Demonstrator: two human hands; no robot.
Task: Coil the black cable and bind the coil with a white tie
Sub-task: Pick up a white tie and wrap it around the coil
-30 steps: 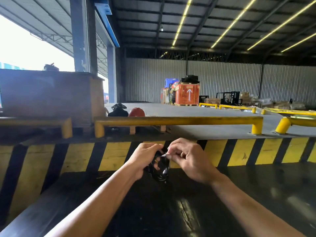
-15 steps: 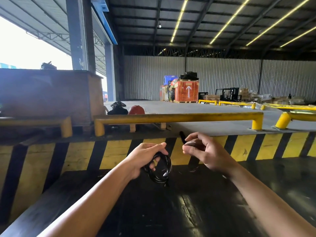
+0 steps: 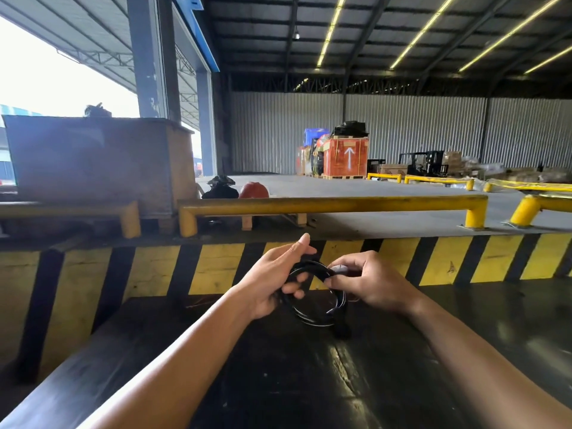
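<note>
The black cable (image 3: pixel 312 314) is wound into a small round coil held above the black table (image 3: pixel 278 382). My left hand (image 3: pixel 272 280) grips the coil's left side, fingers through the loop and thumb raised. My right hand (image 3: pixel 368 281) pinches the coil's upper right, where a small pale bit, perhaps the white tie (image 3: pixel 339 268), shows between the fingertips. A black plug end (image 3: pixel 342 331) hangs from the bottom of the coil. The rest of the tie is hidden by my fingers.
A yellow-and-black striped curb (image 3: pixel 216 267) runs along the table's far edge. Behind it stand a yellow guard rail (image 3: pixel 334 204), a large brown crate (image 3: pixel 102 162) at left, a red helmet (image 3: pixel 254 191) and an orange crate (image 3: pixel 348 157) far back.
My right hand, lifted away from the coil half a second ago, has come back down onto the coil's upper right. The left hand turned the coil so its loop faces up more.
</note>
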